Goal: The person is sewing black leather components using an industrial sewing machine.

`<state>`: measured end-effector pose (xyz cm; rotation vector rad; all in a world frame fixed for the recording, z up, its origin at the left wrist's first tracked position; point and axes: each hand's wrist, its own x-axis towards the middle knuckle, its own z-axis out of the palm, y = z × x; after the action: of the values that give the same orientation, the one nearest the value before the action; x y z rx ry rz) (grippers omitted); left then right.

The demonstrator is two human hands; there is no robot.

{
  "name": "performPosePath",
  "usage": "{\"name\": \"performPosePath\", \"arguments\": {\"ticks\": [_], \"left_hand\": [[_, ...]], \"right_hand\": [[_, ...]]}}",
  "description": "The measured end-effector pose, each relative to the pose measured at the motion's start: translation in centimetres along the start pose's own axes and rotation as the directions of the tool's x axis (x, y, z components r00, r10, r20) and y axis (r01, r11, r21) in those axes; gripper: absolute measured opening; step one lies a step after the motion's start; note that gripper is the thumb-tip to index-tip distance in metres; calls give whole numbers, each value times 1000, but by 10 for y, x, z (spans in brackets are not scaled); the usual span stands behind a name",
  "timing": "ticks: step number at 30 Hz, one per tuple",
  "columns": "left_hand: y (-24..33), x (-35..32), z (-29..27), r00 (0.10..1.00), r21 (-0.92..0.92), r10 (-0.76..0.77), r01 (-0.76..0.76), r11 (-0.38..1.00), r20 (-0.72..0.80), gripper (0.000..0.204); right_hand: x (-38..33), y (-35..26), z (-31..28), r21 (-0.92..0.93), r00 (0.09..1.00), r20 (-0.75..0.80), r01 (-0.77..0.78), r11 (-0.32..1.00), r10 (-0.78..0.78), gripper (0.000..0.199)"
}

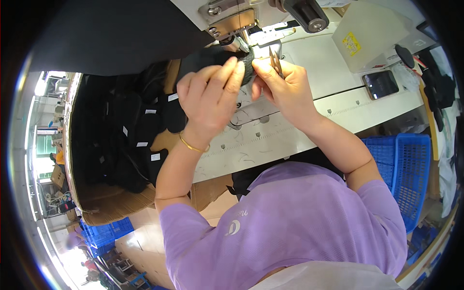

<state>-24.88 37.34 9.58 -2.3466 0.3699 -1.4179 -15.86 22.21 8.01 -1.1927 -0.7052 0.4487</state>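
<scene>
A dark green-black knitted piece (248,69) lies under the needle area of a sewing machine (232,21), between my hands. My left hand (212,94) is raised at its left side, fingers bent and drawn together at the tips. Whatever those fingertips hold is too small to make out. In my right hand (285,87) a small pair of scissors (275,62) is gripped, blades pointing up and away. The thumb and fingertips of that hand reach the right edge of the knitted piece.
Left of the machine, a cardboard box (111,195) holds black garments (130,130) with white labels. Thread scraps lie on the white machine table (251,150). A phone (380,84) rests at the table's right. Blue baskets (411,179) stand below, on the right.
</scene>
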Motion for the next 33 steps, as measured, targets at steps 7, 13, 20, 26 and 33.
{"name": "performPosePath", "arguments": {"ticks": [7, 13, 20, 26, 33], "left_hand": [[12, 12, 1, 999, 23, -37, 36, 999, 32, 26], [34, 19, -9, 959, 198, -192, 151, 969, 210, 27], [49, 18, -37, 935, 102, -203, 181, 978, 291, 25], [53, 23, -24, 987, -89, -122, 132, 987, 104, 30], [41, 26, -8, 982, -74, -148, 157, 985, 117, 30]], "right_hand": [[-2, -4, 0, 78, 998, 9, -67, 995, 67, 33], [-2, -4, 1, 91, 997, 7, -83, 992, 83, 29], [-1, -1, 0, 75, 999, -11, -46, 996, 47, 32], [-1, 0, -7, 139, 995, -32, -84, 987, 89, 39], [0, -5, -5, 170, 996, -7, -89, 981, 91, 39]]}}
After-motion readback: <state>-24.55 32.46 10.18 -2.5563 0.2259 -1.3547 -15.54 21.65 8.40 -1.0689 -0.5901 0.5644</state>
